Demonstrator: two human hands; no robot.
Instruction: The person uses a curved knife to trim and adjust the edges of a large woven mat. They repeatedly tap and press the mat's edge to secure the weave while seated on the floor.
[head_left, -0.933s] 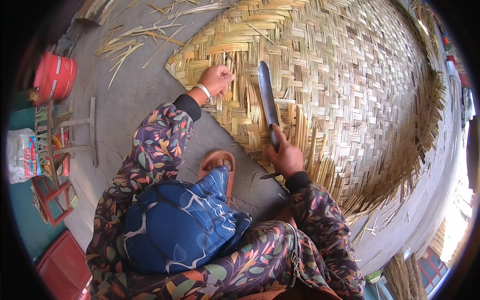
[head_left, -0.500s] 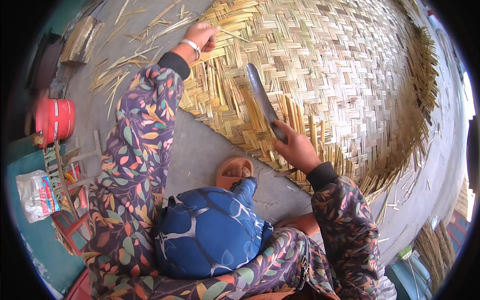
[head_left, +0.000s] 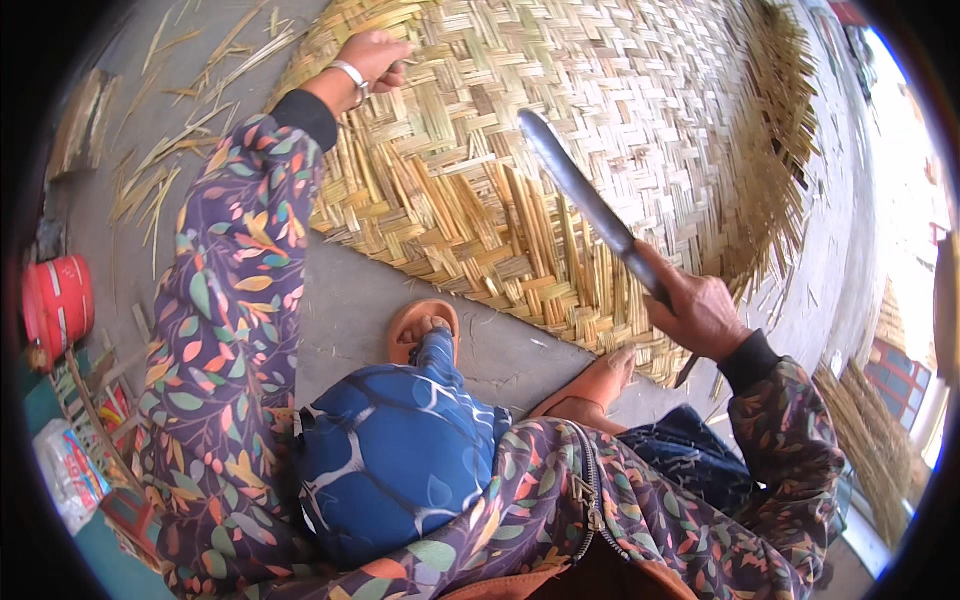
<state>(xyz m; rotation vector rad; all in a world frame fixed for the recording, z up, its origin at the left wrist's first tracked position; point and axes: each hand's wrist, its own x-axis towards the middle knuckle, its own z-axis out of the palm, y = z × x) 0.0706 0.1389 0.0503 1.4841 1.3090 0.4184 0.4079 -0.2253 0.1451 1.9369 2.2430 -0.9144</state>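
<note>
A large woven mat [head_left: 600, 110] of pale, flat plant strips lies on the floor ahead of me, with loose strip ends along its right edge. My right hand [head_left: 702, 314] is wrapped round the handle of a long curved knife [head_left: 572, 184], its dark blade pointing forward and left above the weave. My left hand [head_left: 372, 62] is over the mat's left part, its fingers pinched together; what they hold, if anything, I cannot make out. Yellower strips [head_left: 440, 200] form the near part of the weave.
Loose cut strips [head_left: 165, 150] litter the grey floor at left, near a wood block [head_left: 82, 122]. A red bucket [head_left: 58, 300] and a white bag [head_left: 68, 478] stand further left. My sandalled foot [head_left: 425, 330] is by the mat's near edge. A straw bundle [head_left: 868, 425] lies at right.
My right hand has moved right and a little nearer with the knife. My left hand has shifted left across the mat, and the thin strip seen at its fingers no longer shows clearly.
</note>
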